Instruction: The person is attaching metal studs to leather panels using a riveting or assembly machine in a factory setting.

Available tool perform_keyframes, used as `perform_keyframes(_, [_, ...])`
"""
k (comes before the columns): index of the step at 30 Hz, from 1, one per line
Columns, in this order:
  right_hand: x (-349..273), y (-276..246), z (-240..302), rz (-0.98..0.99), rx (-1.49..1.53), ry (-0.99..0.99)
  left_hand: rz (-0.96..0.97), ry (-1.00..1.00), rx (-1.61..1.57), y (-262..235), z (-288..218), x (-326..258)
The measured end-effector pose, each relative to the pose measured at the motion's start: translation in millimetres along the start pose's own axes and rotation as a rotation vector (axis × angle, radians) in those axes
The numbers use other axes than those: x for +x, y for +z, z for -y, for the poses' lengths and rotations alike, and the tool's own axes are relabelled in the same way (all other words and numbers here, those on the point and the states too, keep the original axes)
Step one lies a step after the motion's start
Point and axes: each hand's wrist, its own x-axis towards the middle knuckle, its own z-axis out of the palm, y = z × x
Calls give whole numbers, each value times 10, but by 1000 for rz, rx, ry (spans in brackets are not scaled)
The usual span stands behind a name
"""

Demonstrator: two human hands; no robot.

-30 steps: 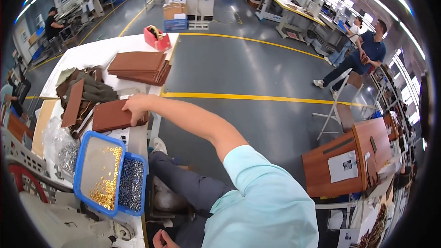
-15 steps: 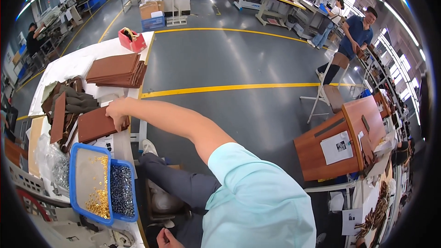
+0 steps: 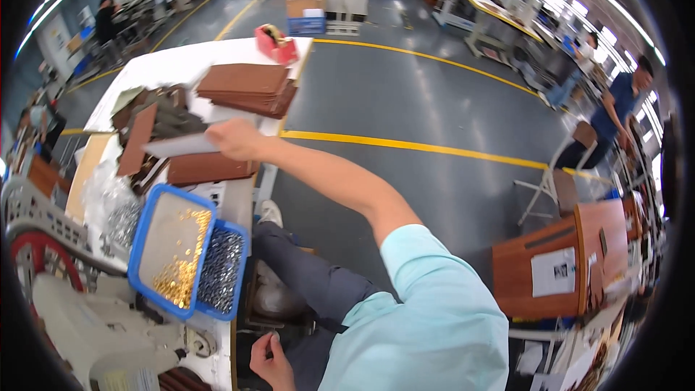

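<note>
My right hand stretches over the table, closed on a thin flat panel whose visible face looks pale and blurred. Just under it lies a low stack of brown panels. A taller stack of brown panels sits farther back. Down by my lap, my left hand has its fingers curled in; whatever it may hold is hidden. Gold-coloured small metal pieces fill part of a blue-rimmed tray, which overlaps a second blue tray of dark metal pieces.
Dark fabric pieces and a clear plastic bag crowd the table's left side. A pale machine stands at lower left. Red tape dispenser marks the far corner. At right are a folding chair, a wooden cabinet and a person.
My right hand has lifted a panel off the low brown stack and brought it up to the left. My view has turned left, so the table appears farther right.
</note>
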Motion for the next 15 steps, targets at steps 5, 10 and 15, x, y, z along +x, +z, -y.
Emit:
perform_keyframes(5, [-583,-611,1233,-386,347,-139,74,-25,-331,-20,-192,206])
perform_keyframes(10, [-1547,-737,1908,-103,210,-638,78,-53,-1051,-168,-407,712])
perform_keyframes(15, [-1977,-660,2116,146,201,-793,-187,-267,-1385,-324,-351,854])
